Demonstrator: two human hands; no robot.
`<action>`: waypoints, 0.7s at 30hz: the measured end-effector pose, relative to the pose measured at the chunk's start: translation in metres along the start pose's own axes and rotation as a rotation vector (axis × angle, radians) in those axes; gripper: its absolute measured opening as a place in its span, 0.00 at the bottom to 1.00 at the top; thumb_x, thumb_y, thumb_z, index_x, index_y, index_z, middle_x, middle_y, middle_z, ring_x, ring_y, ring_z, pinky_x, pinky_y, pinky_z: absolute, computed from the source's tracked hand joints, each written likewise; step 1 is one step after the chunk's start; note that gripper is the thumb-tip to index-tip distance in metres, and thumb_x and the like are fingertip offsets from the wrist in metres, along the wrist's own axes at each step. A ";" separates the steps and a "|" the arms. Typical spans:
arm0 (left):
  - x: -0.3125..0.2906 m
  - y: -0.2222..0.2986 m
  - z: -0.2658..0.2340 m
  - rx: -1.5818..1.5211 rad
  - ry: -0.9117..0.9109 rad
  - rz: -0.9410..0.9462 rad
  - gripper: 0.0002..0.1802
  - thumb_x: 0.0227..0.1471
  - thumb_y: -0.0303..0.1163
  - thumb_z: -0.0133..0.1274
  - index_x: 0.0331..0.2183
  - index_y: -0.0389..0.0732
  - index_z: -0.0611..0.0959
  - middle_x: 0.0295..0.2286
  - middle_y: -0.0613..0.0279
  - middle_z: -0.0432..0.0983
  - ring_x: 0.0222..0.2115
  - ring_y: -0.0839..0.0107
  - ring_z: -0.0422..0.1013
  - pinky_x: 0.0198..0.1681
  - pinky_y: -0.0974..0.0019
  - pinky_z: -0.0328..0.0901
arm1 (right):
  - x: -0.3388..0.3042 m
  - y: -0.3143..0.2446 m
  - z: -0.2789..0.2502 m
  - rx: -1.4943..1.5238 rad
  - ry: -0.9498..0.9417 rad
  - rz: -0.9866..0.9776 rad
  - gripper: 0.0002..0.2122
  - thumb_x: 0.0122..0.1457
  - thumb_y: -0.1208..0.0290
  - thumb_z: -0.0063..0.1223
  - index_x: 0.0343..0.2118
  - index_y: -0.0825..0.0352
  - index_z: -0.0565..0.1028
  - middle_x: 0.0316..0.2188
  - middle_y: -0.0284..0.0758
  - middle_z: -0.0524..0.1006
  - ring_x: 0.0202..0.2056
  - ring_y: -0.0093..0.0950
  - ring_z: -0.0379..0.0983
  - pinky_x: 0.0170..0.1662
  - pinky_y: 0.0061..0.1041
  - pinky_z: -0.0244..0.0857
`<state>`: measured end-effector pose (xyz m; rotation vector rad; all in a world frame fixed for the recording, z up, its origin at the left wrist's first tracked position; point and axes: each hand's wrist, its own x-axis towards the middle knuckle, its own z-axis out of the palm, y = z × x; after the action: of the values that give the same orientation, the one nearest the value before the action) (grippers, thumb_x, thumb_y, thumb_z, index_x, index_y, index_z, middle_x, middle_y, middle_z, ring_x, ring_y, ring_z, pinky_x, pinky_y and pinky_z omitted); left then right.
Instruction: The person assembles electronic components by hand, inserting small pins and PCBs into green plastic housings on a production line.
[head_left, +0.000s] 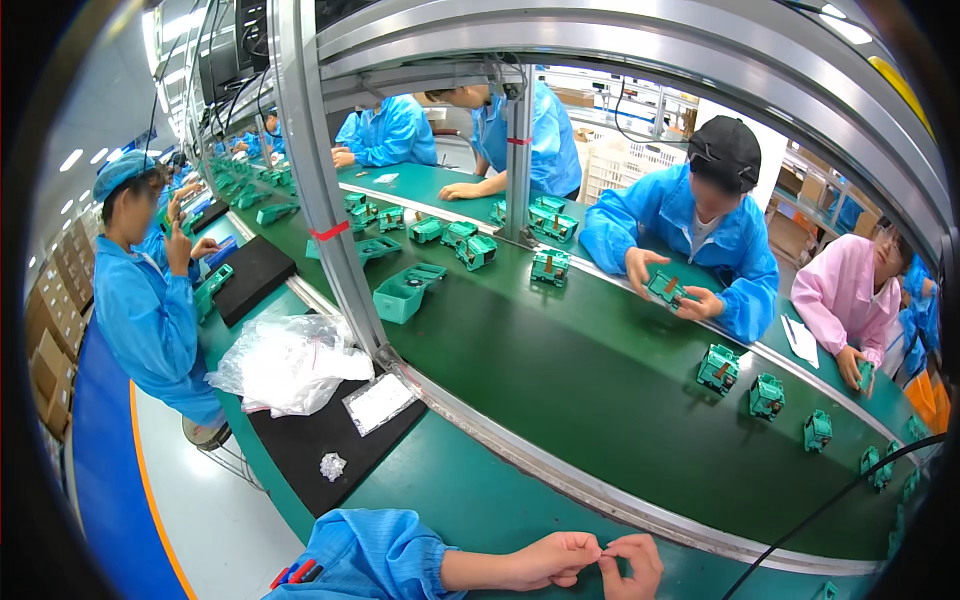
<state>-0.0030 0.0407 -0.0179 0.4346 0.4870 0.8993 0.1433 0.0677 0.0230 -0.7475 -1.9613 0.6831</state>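
My left hand (553,562) reaches in from a blue sleeve (375,550) at the lower edge, thumb and fingers pinched together. Its fingertips meet those of my right hand (632,566), which is also closed in a pinch. Whatever they hold between them is too small to make out. Both hands are over the near green worktop (480,500). To their left, on a black mat (375,440), lie a small heap of clear little pieces (332,466), a flat clear bag with white contents (380,403) and a pile of clear plastic bags (290,360).
Beyond a metal rail, a dark green conveyor belt (590,370) carries several green toy-like vehicle bodies (718,368). A metal post (322,190) rises left of centre. A black cable (830,505) crosses at lower right. Across the belt, a co-worker (690,225) handles a green part (665,287).
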 end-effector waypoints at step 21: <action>-0.002 0.005 -0.001 0.124 0.133 0.061 0.04 0.48 0.28 0.44 0.25 0.40 0.71 0.17 0.73 0.61 0.14 0.84 0.49 0.16 0.79 0.45 | 0.003 0.002 0.002 0.125 0.012 0.081 0.04 0.42 0.81 0.50 0.21 0.68 0.68 0.22 0.38 0.67 0.24 0.34 0.65 0.27 0.24 0.60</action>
<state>-0.0082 0.0417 -0.0158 0.5065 0.6567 0.9639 0.1411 0.0712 0.0221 -0.7551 -1.8668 0.8402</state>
